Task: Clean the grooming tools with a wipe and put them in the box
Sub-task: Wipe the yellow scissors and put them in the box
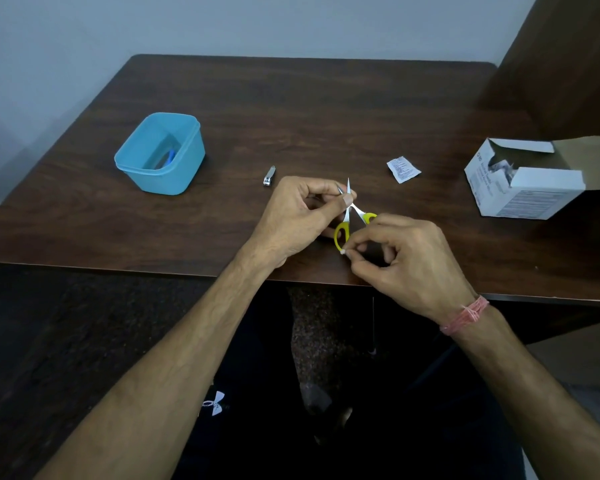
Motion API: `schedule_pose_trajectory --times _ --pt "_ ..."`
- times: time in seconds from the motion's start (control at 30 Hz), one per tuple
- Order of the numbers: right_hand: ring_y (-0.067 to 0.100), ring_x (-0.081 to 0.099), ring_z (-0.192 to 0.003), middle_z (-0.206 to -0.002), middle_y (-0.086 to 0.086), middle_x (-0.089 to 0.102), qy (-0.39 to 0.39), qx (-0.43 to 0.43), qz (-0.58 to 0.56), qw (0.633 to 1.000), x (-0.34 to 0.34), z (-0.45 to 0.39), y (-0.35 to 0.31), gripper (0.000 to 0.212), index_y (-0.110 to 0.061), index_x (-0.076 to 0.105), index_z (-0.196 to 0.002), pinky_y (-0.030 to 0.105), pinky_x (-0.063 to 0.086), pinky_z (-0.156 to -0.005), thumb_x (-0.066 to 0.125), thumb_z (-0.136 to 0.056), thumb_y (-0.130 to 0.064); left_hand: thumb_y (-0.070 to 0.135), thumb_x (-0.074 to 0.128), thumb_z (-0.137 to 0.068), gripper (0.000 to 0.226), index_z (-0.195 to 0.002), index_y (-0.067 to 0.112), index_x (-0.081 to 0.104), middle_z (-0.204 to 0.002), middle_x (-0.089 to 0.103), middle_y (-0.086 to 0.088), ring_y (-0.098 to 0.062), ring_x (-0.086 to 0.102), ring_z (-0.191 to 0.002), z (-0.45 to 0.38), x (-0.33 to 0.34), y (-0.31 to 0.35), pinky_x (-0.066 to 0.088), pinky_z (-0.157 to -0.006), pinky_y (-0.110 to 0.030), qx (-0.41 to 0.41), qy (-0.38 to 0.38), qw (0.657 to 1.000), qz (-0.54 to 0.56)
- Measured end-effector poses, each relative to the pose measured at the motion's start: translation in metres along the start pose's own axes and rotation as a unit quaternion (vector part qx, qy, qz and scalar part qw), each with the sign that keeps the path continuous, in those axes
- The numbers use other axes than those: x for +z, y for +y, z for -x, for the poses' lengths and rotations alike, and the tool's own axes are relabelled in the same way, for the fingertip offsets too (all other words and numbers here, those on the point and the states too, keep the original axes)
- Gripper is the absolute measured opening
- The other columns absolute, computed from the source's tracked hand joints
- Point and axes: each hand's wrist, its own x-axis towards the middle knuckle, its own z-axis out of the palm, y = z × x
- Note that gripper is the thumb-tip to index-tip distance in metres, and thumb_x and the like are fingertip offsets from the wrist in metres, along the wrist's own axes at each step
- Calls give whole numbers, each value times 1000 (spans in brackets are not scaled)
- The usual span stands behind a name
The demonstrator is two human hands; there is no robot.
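Note:
Small scissors (347, 216) with yellow handles and open silver blades sit between my hands near the table's front edge. My left hand (298, 216) pinches one blade near the pivot between thumb and fingers. My right hand (406, 258) pinches a tiny white wipe (343, 251) at its fingertips, right by the lower yellow handle loop. A silver nail clipper (269, 176) lies on the table left of my left hand. The blue plastic box (160, 154) stands open at the left, with a blue item inside.
A torn white wipe sachet (403, 170) lies right of the scissors. A white cardboard box (523, 181) of wipes stands open at the right edge. The dark wooden table (326, 109) ends just below my hands.

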Motion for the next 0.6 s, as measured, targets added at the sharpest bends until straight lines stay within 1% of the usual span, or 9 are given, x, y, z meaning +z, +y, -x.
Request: schedule_pose_trajectory --times 0.03,0.13,0.2,0.27,0.33,0.4,0.43,0.53,0.6 --pt "-13 54 -71 -84 -18 68 0 3 -3 1000 -1 0 1 17 -30 83 -90 22 42 -66 86 -83 -15 14 79 -105 12 -104 3 84 -82 69 -12 -11 73 -75 0 0 0 64 -64 -29 -3 0 1000 0" --pt "-13 52 -72 -84 -18 67 -3 -2 9 1000 0 0 0 15 -31 83 -91 24 43 -65 86 -84 -18 14 79 -105 13 -105 3 85 -82 69 -18 -14 72 -75 0 0 -1 64 -64 -29 -6 0 1000 2" --pt "-13 49 -71 -86 -16 66 13 -3 20 1000 2 -2 0 11 -31 81 -91 27 47 -65 83 -86 -21 14 79 -105 13 -104 3 85 -84 71 -17 -15 73 -75 0 0 -1 65 -64 -30 -6 -1 1000 6" --pt "-14 46 -71 -87 -14 66 36 -2 32 999 4 -8 -1 7 -31 80 -92 29 49 -66 82 -89 -25 14 79 -105 12 -104 3 85 -92 77 -22 -16 76 -77 0 0 -1 65 -66 -30 0 -3 1000 5" --pt "-14 46 -72 -88 -13 66 50 3 37 998 8 -13 -3 6 -31 80 -93 30 50 -66 81 -89 -26 14 79 -104 12 -103 3 85 -100 78 -27 -13 77 -80 0 0 -1 63 -69 -24 12 -1 1000 -6" --pt "-13 46 -72 -87 -14 65 63 16 31 997 12 -9 -4 8 -31 80 -93 31 52 -67 81 -88 -25 12 79 -104 11 -100 3 85 -101 77 -29 -7 75 -78 0 0 -1 61 -69 -20 18 -2 1000 -5" --pt "-13 46 -71 -86 -15 64 71 18 26 997 14 -5 -4 10 -30 81 -95 31 52 -67 82 -88 -23 12 79 -105 11 -101 3 84 -99 76 -30 -7 75 -77 0 0 -2 61 -68 -21 16 -2 1000 -2" --pt "-13 46 -68 -87 -15 65 103 36 10 994 19 2 -5 12 -29 82 -98 31 52 -65 84 -91 -19 14 79 -105 12 -105 3 84 -96 75 -29 -16 76 -78 -1 0 -4 66 -68 -33 3 -11 1000 7" --pt "-11 46 -63 -90 -12 71 133 57 1 989 22 -6 -7 9 -29 82 -98 34 54 -63 83 -93 -21 14 78 -105 12 -106 4 85 -102 77 -29 -21 78 -83 -4 -1 -6 66 -69 -32 0 -10 1000 11"
